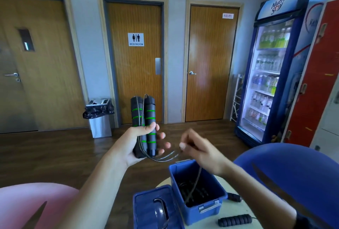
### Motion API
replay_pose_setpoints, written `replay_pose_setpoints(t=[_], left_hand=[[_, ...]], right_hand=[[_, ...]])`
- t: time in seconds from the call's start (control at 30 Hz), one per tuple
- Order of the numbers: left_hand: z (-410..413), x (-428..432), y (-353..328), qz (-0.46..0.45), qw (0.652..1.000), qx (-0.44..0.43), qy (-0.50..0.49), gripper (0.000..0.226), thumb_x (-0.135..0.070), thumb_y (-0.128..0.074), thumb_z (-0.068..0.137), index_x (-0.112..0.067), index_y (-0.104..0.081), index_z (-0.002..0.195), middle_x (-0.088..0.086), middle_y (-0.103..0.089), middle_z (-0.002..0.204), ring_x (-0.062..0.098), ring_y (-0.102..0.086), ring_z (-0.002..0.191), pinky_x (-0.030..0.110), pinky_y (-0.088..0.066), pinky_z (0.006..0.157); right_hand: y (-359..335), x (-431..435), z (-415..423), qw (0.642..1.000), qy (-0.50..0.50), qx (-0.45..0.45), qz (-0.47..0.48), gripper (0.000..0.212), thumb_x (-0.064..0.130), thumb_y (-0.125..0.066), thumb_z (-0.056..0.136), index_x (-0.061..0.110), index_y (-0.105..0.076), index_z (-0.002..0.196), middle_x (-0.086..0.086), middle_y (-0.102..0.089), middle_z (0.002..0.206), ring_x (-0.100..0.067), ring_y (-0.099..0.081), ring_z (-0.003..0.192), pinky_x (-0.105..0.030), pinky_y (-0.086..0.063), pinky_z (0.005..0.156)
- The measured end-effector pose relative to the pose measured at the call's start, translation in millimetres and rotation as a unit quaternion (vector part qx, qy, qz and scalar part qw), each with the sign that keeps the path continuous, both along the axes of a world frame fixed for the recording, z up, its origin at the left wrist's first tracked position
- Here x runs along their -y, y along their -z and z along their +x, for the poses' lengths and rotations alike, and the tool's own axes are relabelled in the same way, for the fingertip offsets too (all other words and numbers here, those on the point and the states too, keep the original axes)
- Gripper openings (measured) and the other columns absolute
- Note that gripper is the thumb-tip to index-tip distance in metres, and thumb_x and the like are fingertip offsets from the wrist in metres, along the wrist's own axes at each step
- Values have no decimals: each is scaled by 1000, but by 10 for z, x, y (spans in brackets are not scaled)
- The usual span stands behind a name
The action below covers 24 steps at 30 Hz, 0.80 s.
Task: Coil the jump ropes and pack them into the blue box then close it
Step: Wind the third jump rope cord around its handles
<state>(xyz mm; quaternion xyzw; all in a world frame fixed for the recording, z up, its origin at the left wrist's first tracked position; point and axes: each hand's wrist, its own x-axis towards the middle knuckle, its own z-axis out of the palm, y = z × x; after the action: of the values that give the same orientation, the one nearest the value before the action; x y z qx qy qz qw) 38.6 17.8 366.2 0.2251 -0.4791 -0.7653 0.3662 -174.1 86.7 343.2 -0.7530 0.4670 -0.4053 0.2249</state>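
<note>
My left hand [134, 144] grips two black jump rope handles with green rings [146, 118], held upright side by side above the floor. The grey rope [163, 158] loops over the handles and runs across to my right hand [200, 152], which pinches it. From there the rope hangs down into the open blue box [217, 194] on the small round table [205, 224]. The box's blue lid [146, 206], with a dark handle, lies off beside it on the left. Another black handle [234, 220] lies on the table in front of the box, and one more [233, 196] to its right.
A blue chair [293, 173] stands at the right and a pink chair [27, 205] at the lower left. Across the wooden floor are three doors, a steel bin with a black bag [100, 116], and a drinks fridge [275, 63].
</note>
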Motion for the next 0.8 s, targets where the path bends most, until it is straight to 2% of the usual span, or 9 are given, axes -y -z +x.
replay_pose_setpoints(t=[0.07,0.13,0.2,0.27,0.4,0.5,0.6,0.7,0.8], left_hand=[[16,-26,-27,24,999,-5,42,47,-22,-88,57,-6,-61,92,21,-64,104,49,-61,106,54,-55,76],[8,-91,-90,27,996,4,90,64,-29,-95,46,-4,-64,97,28,-65,109,53,-64,98,51,-57,69],[2,-153,-150,7,993,26,114,73,-37,-95,42,-6,-69,102,30,-67,107,46,-70,82,44,-59,63],[-8,-186,-187,-3,992,21,123,62,-40,-94,42,-9,-75,93,27,-69,98,36,-69,67,38,-58,59],[3,-174,-176,7,982,-23,187,40,-39,-88,60,-12,-66,80,10,-60,73,22,-56,56,33,-50,56],[32,-156,-169,-7,975,-34,220,37,-34,-84,70,-18,-67,98,5,-51,66,18,-49,52,30,-44,55],[82,-143,-198,-14,980,-11,198,60,-30,-87,65,-18,-59,116,4,-47,62,17,-46,47,29,-43,52],[155,-105,-240,-19,986,28,166,74,-29,-91,58,-9,-50,117,5,-46,61,17,-45,45,29,-42,49],[231,-58,-241,-11,987,86,137,77,-29,-94,53,-9,-49,112,5,-46,60,17,-44,43,28,-41,47]], right_hand=[[-279,9,36,994,-12,-25,-104,17,21,-56,96,7,-46,95,-4,-54,72,-12,-47,60,-27,-38,56],[-465,64,87,987,-22,-56,-151,17,15,-60,94,8,-45,94,2,-56,72,-6,-52,59,-18,-38,55],[-590,110,137,982,-30,-83,-167,19,17,-62,94,13,-44,93,3,-60,72,-11,-56,60,-22,-42,55],[-674,133,183,977,-42,-106,-180,19,15,-64,93,13,-45,92,8,-58,72,-9,-55,60,-20,-41,57],[-738,136,249,971,-66,-135,-187,15,12,-61,94,5,-47,95,11,-52,76,-5,-51,64,-12,-38,62],[-691,114,262,982,-81,-83,-146,14,17,-49,100,5,-44,96,7,-54,76,-5,-51,69,-16,-41,65],[-513,155,227,996,-45,-21,-77,34,41,-44,99,8,-46,90,2,-53,69,-10,-49,65,-27,-41,64],[-264,239,99,998,-10,-10,64,63,70,-31,90,15,-53,68,-2,-56,63,-19,-56,65,-37,-46,73],[-110,240,62,992,-10,33,125,59,67,-30,91,19,-49,61,1,-49,59,-18,-55,61,-39,-46,73]])
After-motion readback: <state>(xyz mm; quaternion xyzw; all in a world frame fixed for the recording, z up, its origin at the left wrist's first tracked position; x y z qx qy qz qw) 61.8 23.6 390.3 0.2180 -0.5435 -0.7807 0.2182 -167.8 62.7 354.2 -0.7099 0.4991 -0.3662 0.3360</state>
